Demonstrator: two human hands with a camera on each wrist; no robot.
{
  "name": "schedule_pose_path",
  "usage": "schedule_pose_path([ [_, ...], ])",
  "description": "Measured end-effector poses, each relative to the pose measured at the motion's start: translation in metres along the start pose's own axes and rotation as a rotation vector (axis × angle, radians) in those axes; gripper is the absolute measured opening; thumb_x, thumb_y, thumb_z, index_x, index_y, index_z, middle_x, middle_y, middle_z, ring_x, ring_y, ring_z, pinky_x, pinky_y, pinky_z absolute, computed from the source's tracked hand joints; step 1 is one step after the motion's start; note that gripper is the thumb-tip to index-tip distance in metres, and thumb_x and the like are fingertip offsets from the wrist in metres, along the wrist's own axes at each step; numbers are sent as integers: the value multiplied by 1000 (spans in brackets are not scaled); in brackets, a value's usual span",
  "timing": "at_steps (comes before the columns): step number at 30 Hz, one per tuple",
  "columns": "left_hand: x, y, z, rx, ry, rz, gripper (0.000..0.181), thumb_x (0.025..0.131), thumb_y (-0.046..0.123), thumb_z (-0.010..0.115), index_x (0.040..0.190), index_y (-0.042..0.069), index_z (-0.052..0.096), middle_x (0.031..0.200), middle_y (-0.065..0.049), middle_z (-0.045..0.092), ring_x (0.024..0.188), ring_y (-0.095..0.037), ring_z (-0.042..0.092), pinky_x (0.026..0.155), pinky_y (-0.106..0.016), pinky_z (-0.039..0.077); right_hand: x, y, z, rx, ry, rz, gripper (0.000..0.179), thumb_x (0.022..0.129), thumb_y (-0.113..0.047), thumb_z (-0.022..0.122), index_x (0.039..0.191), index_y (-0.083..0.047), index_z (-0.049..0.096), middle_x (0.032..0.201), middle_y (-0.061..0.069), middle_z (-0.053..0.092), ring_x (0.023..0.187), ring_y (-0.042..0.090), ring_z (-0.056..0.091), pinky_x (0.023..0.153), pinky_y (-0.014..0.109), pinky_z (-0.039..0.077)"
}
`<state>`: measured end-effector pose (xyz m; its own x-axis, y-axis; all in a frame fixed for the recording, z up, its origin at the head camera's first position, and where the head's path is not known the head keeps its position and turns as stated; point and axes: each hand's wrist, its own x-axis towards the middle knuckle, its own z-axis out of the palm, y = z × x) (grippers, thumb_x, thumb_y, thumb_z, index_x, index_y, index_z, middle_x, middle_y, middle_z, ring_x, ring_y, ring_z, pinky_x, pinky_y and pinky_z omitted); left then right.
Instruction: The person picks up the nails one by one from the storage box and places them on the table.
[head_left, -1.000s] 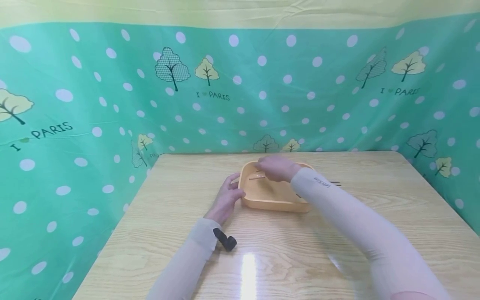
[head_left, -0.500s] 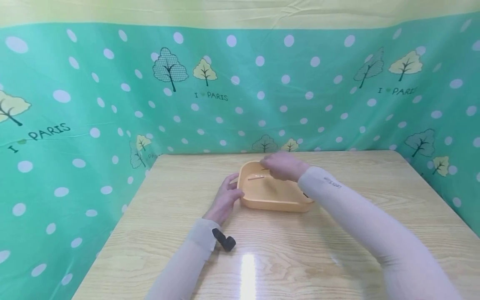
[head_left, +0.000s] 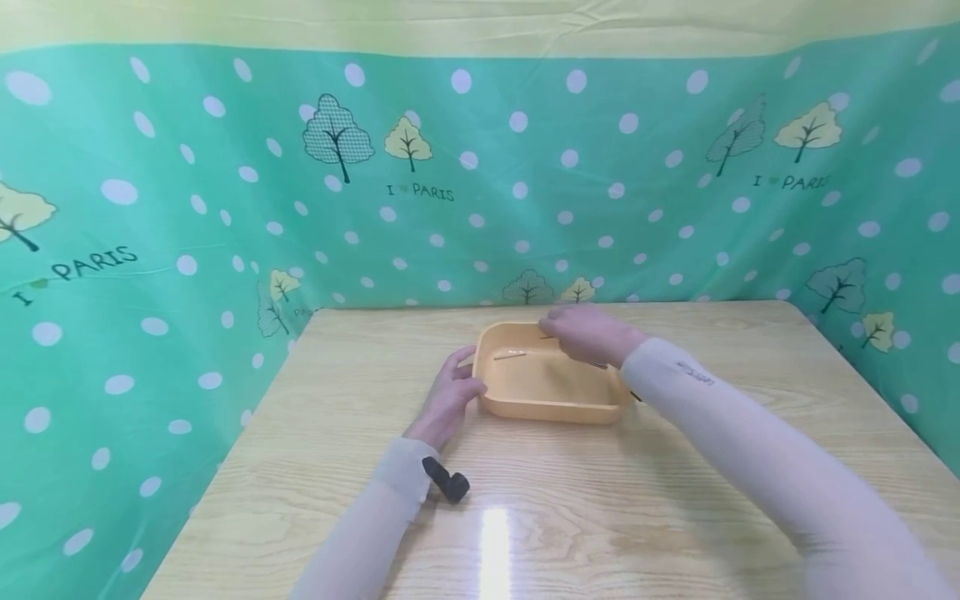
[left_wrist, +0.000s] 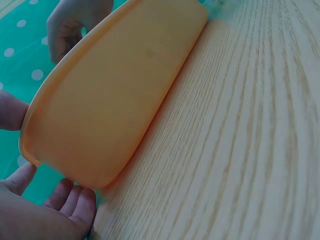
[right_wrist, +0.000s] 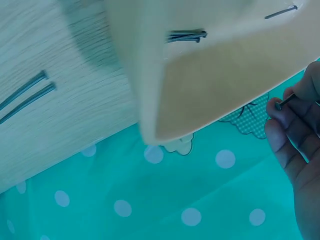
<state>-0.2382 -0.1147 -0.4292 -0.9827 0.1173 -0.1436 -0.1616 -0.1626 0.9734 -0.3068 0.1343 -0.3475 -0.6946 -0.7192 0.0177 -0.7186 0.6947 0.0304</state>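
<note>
A shallow orange tray (head_left: pixel 557 412) with rounded corners sits on the wooden table. My left hand (head_left: pixel 447 398) grips its left side, thumb at the rim and fingers along the outer wall (left_wrist: pixel 115 95). Over the back part of the tray is my right hand (head_left: pixel 587 331), pinching a thin dark nail (right_wrist: pixel 287 101) between thumb and fingertips. Inside the tray, one nail (head_left: pixel 511 356) lies alone toward the left. A small bunch of nails (right_wrist: pixel 186 36) lies together toward the right, partly behind my right hand in the head view.
Two longer nails (right_wrist: pixel 27 95) lie on the table (head_left: pixel 360 367) to the right of the tray, mostly behind the right forearm in the head view. A green dotted cloth (head_left: pixel 450 167) hangs behind the table and at its sides.
My right hand has shifted rightward along the tray's back side, its forearm swinging right with it. The left hand keeps its hold, and the tray stays almost in place.
</note>
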Motion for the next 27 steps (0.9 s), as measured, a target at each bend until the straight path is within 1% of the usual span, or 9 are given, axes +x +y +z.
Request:
schedule_pose_path([
  [2, 0, 0, 0, 2, 3, -1, 83, 67, -4, 62, 143, 17, 36, 137, -21, 41, 120, -36, 48, 109, -47, 27, -5, 1, -1, -11, -9, 9, 30, 85, 2, 57, 110, -14, 63, 106, 2, 64, 96, 22, 61, 85, 38, 51],
  [6, 0, -1, -1, -10, -2, -3, 83, 68, -6, 61, 143, 17, 36, 138, -22, 40, 121, -37, 47, 110, -49, 25, -12, 3, -1, -41, -17, 18, 26, 84, -5, 66, 108, -14, 63, 104, 3, 64, 95, 22, 61, 84, 38, 52],
  [12, 0, -1, -1, -24, -6, 7, 83, 68, -6, 62, 144, 16, 36, 139, -24, 40, 121, -38, 47, 110, -49, 26, -22, 11, 1, -74, -14, 11, 19, 85, -10, 66, 103, -14, 63, 97, 3, 65, 86, 20, 61, 78, 36, 53],
  [16, -1, -1, -1, -28, -9, 10, 83, 69, -6, 61, 144, 15, 35, 138, -24, 40, 121, -39, 47, 110, -49, 25, -31, 15, 0, -65, -11, 22, 22, 83, -4, 66, 103, -14, 63, 95, 4, 65, 83, 19, 60, 76, 34, 53],
  [19, -1, -1, -2, -36, -12, 7, 82, 70, -7, 60, 144, 15, 35, 139, -24, 39, 121, -39, 46, 109, -48, 25, -38, 18, 0, -71, -3, 28, 25, 80, 2, 64, 98, -15, 62, 89, 0, 62, 79, 17, 58, 73, 32, 52],
  [23, -1, -1, -2, -35, -12, 11, 80, 70, -7, 60, 144, 15, 36, 139, -24, 39, 122, -39, 46, 106, -45, 30, -45, 22, 3, -67, 16, 34, 22, 80, 3, 62, 93, -15, 61, 82, -4, 57, 72, 15, 55, 67, 30, 51],
  [27, 2, -3, -2, -31, -16, 12, 80, 70, -7, 59, 144, 15, 36, 138, -23, 40, 121, -38, 47, 104, -43, 32, -56, 27, 7, -50, 50, 34, 23, 79, 3, 60, 95, -14, 63, 82, -3, 58, 71, 15, 55, 67, 31, 51],
])
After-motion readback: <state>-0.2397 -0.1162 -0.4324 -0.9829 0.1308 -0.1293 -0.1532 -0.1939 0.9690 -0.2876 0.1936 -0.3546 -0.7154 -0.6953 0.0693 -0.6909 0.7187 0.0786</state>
